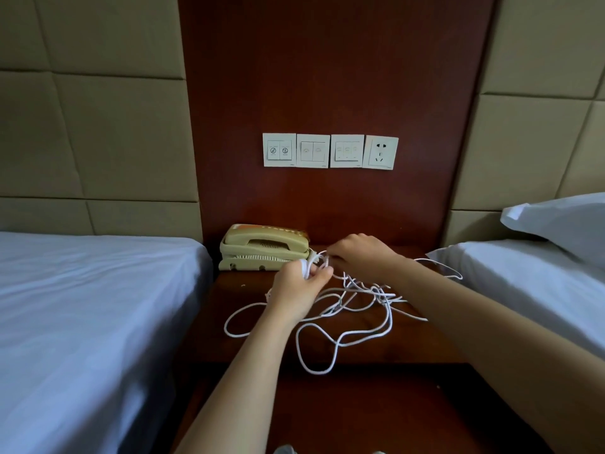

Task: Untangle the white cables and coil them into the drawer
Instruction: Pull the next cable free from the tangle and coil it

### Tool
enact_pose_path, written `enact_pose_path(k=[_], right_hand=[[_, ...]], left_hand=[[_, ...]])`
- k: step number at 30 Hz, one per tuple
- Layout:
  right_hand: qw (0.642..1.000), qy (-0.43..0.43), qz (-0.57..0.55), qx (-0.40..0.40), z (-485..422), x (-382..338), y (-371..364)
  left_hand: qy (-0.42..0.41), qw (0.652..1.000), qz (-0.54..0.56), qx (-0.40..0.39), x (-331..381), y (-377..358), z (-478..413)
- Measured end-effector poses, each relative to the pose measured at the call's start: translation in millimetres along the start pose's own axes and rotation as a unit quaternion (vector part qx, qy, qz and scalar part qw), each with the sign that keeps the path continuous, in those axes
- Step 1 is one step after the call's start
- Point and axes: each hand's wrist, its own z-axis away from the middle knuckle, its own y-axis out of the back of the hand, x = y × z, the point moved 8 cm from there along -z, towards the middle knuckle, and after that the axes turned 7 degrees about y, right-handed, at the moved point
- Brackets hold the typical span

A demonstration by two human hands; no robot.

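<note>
Two beds (82, 306) flank the bench (248, 345); left grip (301, 286) and right grip (357, 257) pinch white cables (360, 309), one telephone (262, 247) behind, four wall plates (330, 150) above.

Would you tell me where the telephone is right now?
In the head view, the telephone sits at the back left of the nightstand, behind the left hand holding the white cables.

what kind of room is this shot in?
Likely a twin hotel room: left bed and right bed flank a wooden nightstand holding a beige corded phone, with a row of wall switches and a socket above.
</note>
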Motion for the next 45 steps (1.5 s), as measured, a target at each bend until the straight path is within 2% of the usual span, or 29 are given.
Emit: enact_pose_path(k=[2, 5, 8, 11, 13, 15, 19, 25, 28, 32, 34, 36, 40, 43, 45], right_hand=[[1.0, -0.009, 0.021, 0.016, 1.6, -0.2, 0.5], [0.995, -0.066, 0.058, 0.055, 7.9, 15.8, 4.9], [0.986, -0.143, 0.073, 0.035, 20.0, 46.1, -2.6], [0.973, -0.217, 0.077, 0.008, 35.6, 80.3, -15.4], [0.959, -0.282, 0.023, 0.02, 50.4, 107.4, -23.1], [0.943, -0.323, -0.058, 0.059, 61.9, 126.4, -26.9], [0.943, -0.253, -0.192, 0.101, 49.4, 113.7, -28.0], [0.94, -0.229, -0.228, 0.108, 48.5, 76.3, -19.7], [0.943, -0.209, -0.256, 0.034, 68.3, 54.0, -28.1], [0.901, -0.227, -0.355, -0.102, 102.3, 30.9, -67.1], [0.903, -0.208, -0.357, -0.118, 108.4, 23.9, -79.4], [0.924, -0.177, -0.324, -0.101, 106.3, 20.7, -85.2], [0.942, -0.127, -0.297, -0.09, 89.7, 14.9, -101.4], [0.944, -0.154, -0.271, -0.105, 76.8, 16.6, -113.2], [0.936, -0.163, -0.297, -0.097, 69.7, 17.5, -117.9]], left_hand=[[-0.021, 0.998, -0.045, 0.037, 5.1, 2.3, 0.3], [-0.002, 0.993, -0.023, 0.114, 3.5, 19.0, -1.8], [0.071, 0.98, 0.084, 0.168, -14.5, 36.0, -6.5], [0.132, 0.942, 0.227, 0.209, -33.3, 50.1, -9.5], [0.149, 0.917, 0.291, 0.227, -41.6, 60.2, -9.9], [0.155, 0.908, 0.319, 0.225, -47.2, 65.3, -10.4], [0.142, 0.915, 0.328, 0.185, -42.0, 62.8, -11.1], [0.114, 0.918, 0.367, 0.096, -10.6, 44.3, -7.0], [0.119, 0.921, 0.367, 0.056, 1.9, 29.9, -3.0], [0.119, 0.919, 0.376, 0.024, 15.1, 16.0, 5.1], [0.125, 0.92, 0.371, 0.018, 16.1, 10.5, 11.1], [0.135, 0.921, 0.366, 0.022, 12.2, 7.2, 14.9], [0.151, 0.917, 0.367, 0.037, 0.9, 6.9, 13.1], [0.161, 0.909, 0.382, 0.04, -3.7, 6.0, 9.4], [0.162, 0.906, 0.389, 0.04, -4.6, 5.4, 8.2]])
